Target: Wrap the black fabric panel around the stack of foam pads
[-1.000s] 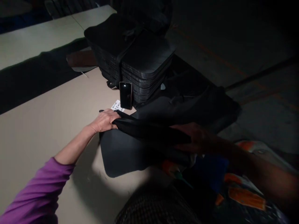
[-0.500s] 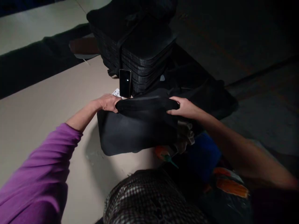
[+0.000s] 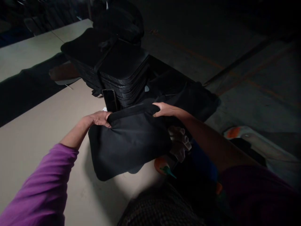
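Observation:
A black fabric piece (image 3: 129, 144) with rounded corners hangs between my two hands, its upper edge folded over. My left hand (image 3: 100, 119) is closed around the left end of that fold. At the right end, my right hand (image 3: 163, 110) pinches the fold between thumb and fingers. Just behind the fabric, a phone (image 3: 110, 99) leans against a tall stack of black fabric pieces (image 3: 122, 75), bound with a dark strap. The phone's lower end is hidden by the fabric.
Beneath all this lies a pale tabletop (image 3: 42, 135). An orange bottle with a green nozzle (image 3: 163, 167) and a crumpled brownish glove-like item (image 3: 180, 141) sit near the right edge. More dark cloth (image 3: 192, 97) lies behind my right hand. A brown piece (image 3: 64, 72) rests left of the stack.
The view has shifted, so the stack and phone appear lower and further left. Both hands still grip the fabric; its folded top looks narrower and stretched flatter, slanting up to the right.

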Motion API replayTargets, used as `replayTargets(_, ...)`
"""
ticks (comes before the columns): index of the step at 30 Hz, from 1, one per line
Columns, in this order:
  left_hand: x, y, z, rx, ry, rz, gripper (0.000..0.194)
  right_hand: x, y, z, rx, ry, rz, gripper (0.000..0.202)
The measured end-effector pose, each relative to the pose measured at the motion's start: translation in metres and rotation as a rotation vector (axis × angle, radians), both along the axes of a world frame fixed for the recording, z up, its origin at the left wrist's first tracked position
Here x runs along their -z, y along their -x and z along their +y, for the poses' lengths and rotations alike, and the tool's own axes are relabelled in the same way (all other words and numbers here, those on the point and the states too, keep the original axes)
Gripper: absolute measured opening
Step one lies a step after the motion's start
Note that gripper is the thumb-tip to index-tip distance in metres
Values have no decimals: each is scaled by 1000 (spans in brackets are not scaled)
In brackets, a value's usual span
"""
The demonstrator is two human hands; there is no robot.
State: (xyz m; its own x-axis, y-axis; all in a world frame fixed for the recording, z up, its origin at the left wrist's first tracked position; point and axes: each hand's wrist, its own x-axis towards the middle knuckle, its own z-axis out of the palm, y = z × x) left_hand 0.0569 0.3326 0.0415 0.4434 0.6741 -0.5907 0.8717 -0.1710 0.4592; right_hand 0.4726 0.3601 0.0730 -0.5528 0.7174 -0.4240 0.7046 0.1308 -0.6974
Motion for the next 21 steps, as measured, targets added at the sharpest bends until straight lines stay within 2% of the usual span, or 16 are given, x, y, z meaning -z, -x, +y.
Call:
replayTargets(6,-1,-3,-3,24,-83,73,55,10,-3,5,-29,131,117,79)
replayTargets(12,1,-1,-7,16,-104,64,59,28,7,7,47,38,42,90)
replayTargets(17,2,-1,-9,-36,-100,16,76,39,7,12,40,-11,-18,73)
replayTargets(21,2,-4,-11,-30,-60,19,74,37,4,13,19,-4,-11,66)
